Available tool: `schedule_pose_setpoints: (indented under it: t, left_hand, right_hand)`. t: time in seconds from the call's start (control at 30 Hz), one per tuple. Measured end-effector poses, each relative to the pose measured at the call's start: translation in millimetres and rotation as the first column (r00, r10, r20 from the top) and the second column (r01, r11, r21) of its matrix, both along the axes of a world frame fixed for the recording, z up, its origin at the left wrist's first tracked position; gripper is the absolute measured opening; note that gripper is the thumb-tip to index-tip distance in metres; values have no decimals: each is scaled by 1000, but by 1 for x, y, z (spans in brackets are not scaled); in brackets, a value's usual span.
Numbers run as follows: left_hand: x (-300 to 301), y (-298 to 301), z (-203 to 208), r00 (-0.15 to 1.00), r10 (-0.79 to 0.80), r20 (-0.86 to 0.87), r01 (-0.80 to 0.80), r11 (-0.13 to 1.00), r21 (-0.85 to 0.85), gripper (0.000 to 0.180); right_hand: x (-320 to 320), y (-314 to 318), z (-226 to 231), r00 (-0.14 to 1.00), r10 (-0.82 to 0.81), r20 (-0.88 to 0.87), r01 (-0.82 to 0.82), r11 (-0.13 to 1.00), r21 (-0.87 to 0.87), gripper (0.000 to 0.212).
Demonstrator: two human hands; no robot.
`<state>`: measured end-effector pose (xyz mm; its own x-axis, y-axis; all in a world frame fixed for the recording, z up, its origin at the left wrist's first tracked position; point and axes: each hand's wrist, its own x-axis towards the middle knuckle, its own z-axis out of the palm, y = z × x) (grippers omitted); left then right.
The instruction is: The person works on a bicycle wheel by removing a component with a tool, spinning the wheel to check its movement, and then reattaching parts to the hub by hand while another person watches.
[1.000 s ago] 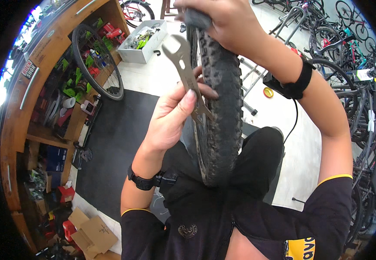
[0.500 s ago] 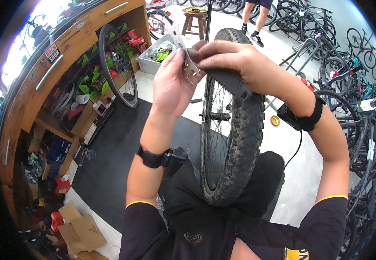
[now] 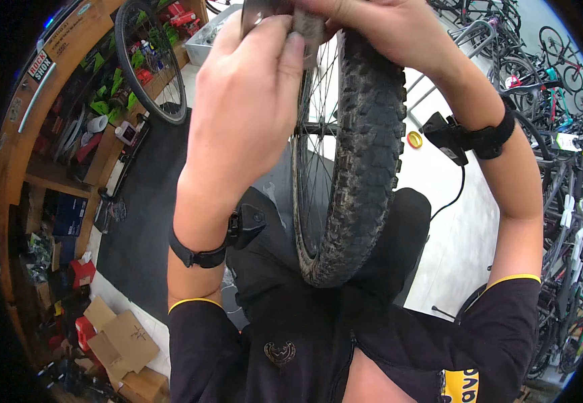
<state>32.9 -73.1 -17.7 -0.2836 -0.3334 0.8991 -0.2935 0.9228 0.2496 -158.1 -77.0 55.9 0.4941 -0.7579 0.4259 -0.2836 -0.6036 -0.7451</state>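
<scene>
A mountain bike wheel with a knobby black tire [image 3: 370, 141] stands upright between my legs, its spokes showing on the left side. At the top edge, my left hand [image 3: 244, 111] is closed around a flat silver metal tool [image 3: 256, 12], mostly cut off by the frame. Beside my left thumb is a blurred grey-brown strip [image 3: 310, 32], its kind unclear. My right hand [image 3: 389, 30] reaches over the top of the wheel, fingers bent toward that strip and the tool. What its fingertips grip is blurred and partly out of frame.
A wooden workbench [image 3: 39, 101] with crowded shelves runs along the left, a thin-tired wheel [image 3: 145, 64] leaning there. Cardboard boxes [image 3: 127, 339] lie at lower left. A yellow ring-shaped item [image 3: 414, 140] is on the floor. Many bicycles [image 3: 563, 161] line the right side.
Both hands now appear higher in view, partly past the top edge. My left hand has turned so its back shows and covers more of the tool. The view has shifted.
</scene>
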Motion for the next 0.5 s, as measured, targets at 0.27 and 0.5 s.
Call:
schedule_pose_setpoints:
  t: [0.27, 0.5]
  left_hand:
    - [-22, 79, -29, 952, -306, -28, 293, 877, 382, 94]
    - [-9, 55, -64, 934, -303, -190, 358, 807, 470, 94]
  right_hand:
    - [-4, -2, 9, 780, -230, 581, 152, 972, 180, 25]
    - [-74, 8, -42, 559, -432, 707, 545, 835, 79, 27]
